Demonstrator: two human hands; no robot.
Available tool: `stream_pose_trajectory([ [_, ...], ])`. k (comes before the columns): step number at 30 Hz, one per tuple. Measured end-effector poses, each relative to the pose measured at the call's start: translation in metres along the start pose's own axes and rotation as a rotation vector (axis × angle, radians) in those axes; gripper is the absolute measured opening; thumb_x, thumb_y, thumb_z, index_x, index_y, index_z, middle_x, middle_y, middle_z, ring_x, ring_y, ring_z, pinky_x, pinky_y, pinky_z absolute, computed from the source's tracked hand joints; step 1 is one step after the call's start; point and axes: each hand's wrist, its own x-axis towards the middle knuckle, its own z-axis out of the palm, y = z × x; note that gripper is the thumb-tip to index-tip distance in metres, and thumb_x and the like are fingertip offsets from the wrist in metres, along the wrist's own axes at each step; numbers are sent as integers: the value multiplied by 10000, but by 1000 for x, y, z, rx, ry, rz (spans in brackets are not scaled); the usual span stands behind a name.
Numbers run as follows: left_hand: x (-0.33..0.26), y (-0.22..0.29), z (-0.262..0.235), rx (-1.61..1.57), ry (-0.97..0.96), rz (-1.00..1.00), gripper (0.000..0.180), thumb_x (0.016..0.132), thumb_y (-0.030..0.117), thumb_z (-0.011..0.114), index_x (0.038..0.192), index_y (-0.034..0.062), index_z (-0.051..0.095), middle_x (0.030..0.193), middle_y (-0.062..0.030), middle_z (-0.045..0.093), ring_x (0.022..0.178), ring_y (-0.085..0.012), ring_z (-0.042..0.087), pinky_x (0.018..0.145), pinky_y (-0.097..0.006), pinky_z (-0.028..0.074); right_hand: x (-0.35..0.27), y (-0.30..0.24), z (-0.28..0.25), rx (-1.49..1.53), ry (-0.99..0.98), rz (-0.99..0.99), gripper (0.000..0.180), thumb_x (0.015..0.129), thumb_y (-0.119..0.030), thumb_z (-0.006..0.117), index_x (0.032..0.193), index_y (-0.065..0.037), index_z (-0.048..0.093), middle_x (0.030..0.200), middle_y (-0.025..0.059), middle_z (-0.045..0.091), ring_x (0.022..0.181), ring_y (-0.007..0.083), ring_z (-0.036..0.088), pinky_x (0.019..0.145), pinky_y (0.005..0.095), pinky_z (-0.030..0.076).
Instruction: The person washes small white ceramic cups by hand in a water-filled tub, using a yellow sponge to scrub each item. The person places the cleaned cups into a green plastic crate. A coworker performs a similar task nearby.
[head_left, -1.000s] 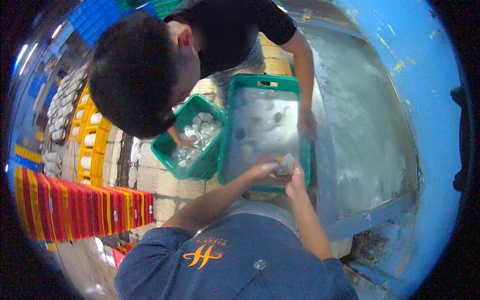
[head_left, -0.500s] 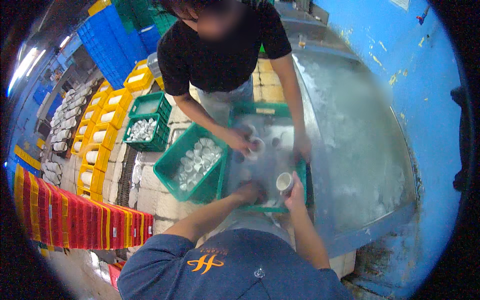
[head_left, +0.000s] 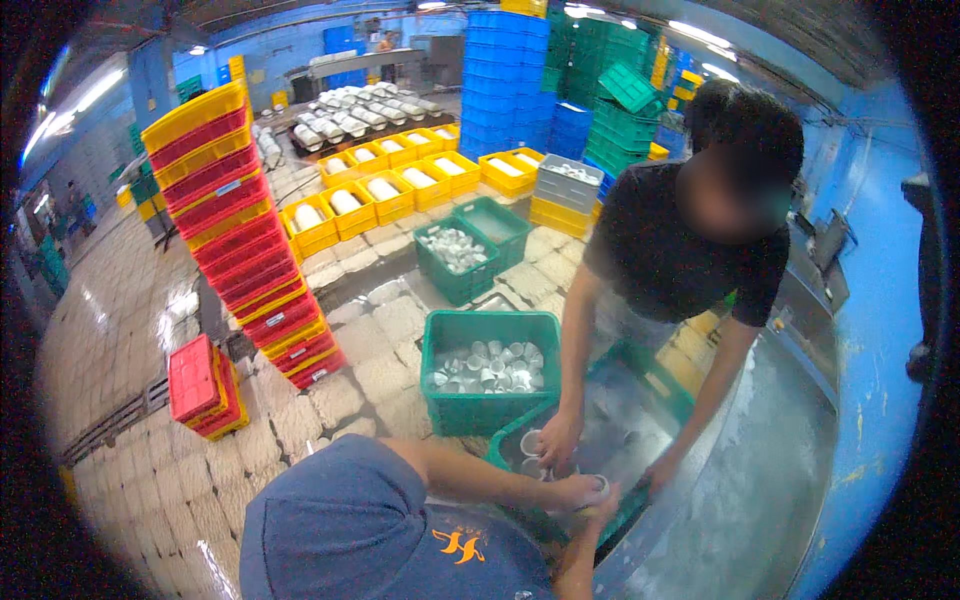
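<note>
A pale, round-mouthed cup (head_left: 601,484) is held at the near edge of a green crate (head_left: 508,432) of cloudy water. My left hand (head_left: 573,493) closes around its left side. From below, my right hand (head_left: 600,508) grips the same cup, its fingers partly hidden. Across the crate, a co-worker in a black shirt has one hand (head_left: 560,437) on another white cup (head_left: 533,443). The co-worker's other hand (head_left: 661,470) rests near the crate's right edge.
A green crate (head_left: 490,408) of white cups stands to the left. Beyond it are another green crate (head_left: 462,283) with white pieces, yellow crates (head_left: 352,222), and a tall red-and-yellow stack (head_left: 245,250). A wet grey surface (head_left: 735,480) lies to the right.
My view has swung left and up, showing more of the room. My left hand has come out of the water crate to the cup in my right hand.
</note>
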Motion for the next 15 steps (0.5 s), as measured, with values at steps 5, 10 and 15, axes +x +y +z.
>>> stream_pose_trajectory([
  [5,0,-10,-16,-74,-123,-238,279,891,239,630,1115,77,595,1061,-169,667,940,-355,676,802,-456,532,-26,-44,31,-48,-328,265,349,1020,-312,476,1082,-19,656,981,76,682,836,198,660,744,345,554],
  [10,5,-12,-21,-456,-22,-441,250,857,173,627,1092,88,624,1035,-211,683,936,-372,680,748,-475,538,-34,-57,67,-137,-23,-69,566,1027,-569,410,959,-73,674,750,62,663,612,225,630,549,364,515],
  [15,-12,-29,-35,103,-66,179,249,861,187,668,1081,70,667,1032,-162,699,936,-291,677,742,-435,535,-26,-59,52,-102,-250,538,672,969,-728,362,992,-123,653,701,35,626,525,185,595,458,349,477],
])
